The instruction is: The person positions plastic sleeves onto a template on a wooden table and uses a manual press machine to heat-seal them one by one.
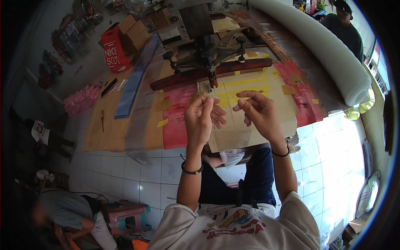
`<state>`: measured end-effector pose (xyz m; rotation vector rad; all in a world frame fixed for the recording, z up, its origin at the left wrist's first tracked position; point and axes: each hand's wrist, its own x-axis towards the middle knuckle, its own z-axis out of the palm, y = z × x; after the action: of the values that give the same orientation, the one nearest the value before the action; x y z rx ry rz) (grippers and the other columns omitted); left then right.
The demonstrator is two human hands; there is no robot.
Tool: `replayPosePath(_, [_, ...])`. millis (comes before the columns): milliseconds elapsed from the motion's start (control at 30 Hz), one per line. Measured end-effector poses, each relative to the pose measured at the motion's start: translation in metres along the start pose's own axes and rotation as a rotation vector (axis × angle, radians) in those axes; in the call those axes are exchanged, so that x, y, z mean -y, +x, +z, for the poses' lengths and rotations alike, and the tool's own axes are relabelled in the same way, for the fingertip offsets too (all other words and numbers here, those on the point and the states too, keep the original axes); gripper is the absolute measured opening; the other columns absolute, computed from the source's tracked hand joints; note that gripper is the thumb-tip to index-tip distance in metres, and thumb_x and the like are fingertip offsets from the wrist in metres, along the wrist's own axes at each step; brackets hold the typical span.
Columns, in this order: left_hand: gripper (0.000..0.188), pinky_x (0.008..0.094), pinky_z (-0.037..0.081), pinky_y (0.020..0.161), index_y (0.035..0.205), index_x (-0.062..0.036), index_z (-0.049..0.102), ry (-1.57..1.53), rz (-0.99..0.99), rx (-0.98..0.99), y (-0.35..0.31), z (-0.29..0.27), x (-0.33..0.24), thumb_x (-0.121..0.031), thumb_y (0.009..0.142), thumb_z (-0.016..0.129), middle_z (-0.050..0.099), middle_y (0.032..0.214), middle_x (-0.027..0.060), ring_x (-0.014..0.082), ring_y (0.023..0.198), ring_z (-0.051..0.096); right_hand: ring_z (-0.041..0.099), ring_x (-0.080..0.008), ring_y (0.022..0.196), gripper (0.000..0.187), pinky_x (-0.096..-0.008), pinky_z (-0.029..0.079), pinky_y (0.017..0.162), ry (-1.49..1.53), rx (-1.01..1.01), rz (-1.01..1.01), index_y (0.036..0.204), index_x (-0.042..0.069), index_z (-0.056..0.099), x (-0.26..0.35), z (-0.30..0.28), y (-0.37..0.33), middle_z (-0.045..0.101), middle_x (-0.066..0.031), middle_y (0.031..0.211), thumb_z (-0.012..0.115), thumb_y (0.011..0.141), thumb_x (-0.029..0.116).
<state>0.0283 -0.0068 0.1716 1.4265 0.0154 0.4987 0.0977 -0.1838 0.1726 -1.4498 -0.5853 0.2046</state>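
Both my hands are raised over a cardboard sheet (pixel 233 135) marked with yellow tape, just in front of a press machine (pixel 203 46). My left hand (pixel 201 118) has thumb and forefinger pinched together, the other fingers loosely curled. To its right, my right hand (pixel 261 112) makes a similar pinch. Anything between the fingertips is too thin or clear to make out. Beyond the hands, the machine's long dark-red bar (pixel 175 81) sits above the board. Red sheets with tape, one at left (pixel 177 131) and one at right (pixel 308 106), flank the cardboard.
Blue strips (pixel 133 93) and a screwdriver-like tool (pixel 102 121) lie on the wooden table (pixel 121 139) at left, near a red bag (pixel 114 50). A large white roll (pixel 312 50) stretches along the right. One person (pixel 348 31) is at the far right, another (pixel 71 212) sits lower left beside a stool (pixel 127 217).
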Motion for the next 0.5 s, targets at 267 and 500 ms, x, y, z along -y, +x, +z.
replayPosePath(267, [0.025, 0.0337, 0.058, 0.069, 0.116, 0.0020, 0.063, 0.721, 0.337, -0.233, 0.043, -0.012, 0.039, -0.017, 0.099, 0.060, 0.070, 0.098, 0.0139, 0.0239, 0.082, 0.072, 0.062, -0.0194, 0.058, 0.027, -0.0319, 0.052, 0.060, -0.406, -0.097, -0.087, 0.103, 0.000, 0.071, -0.051, -0.015, 0.067, 0.075, -0.0114, 0.087, 0.065, 0.098, 0.026])
replayPosePath(500, [0.054, 0.0503, 0.036, 0.115, 0.134, 0.0051, 0.054, 1.295, 0.424, 0.355, 0.024, -0.004, 0.083, -0.035, 0.098, 0.059, 0.052, 0.138, 0.0214, 0.0374, 0.129, 0.051, 0.060, -0.0331, 0.107, 0.026, -0.0445, 0.048, 0.094, -1.069, -0.154, -0.278, 0.109, 0.004, 0.071, -0.084, -0.013, 0.071, 0.067, -0.0146, 0.112, 0.070, 0.087, 0.018])
